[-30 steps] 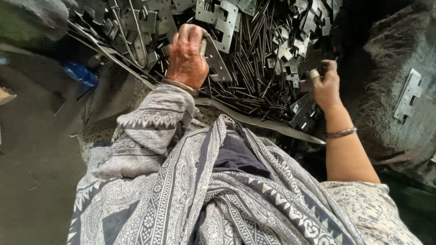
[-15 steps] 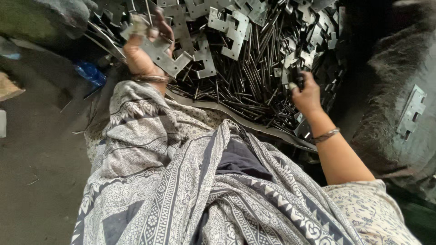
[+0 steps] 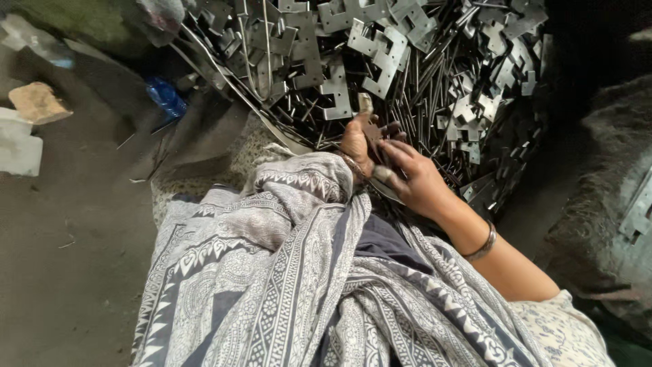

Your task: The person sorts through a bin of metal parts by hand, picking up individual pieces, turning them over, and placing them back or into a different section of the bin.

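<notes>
Your left hand [image 3: 358,139] grips a small flat metal piece [image 3: 367,117] standing roughly upright at the near edge of the pile of brackets and rods [image 3: 407,61] — your right hand [image 3: 414,178], fingers loosely spread and touching it from just beside, holds nothing I can make out.

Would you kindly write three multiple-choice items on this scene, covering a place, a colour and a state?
1. Where is the blue bottle?
A. left of the metal pile
B. on the lap
C. in the right hand

2. What colour is the patterned shawl?
A. red
B. grey and white
C. green

3. How do the left hand and right hand stand?
A. far apart
B. behind the back
C. together over the pile of flat metal brackets and rods

Answers: 1 A, it lies on the ground there; 2 B, pale print on grey; 3 C, fingers meet around a small piece.
</notes>
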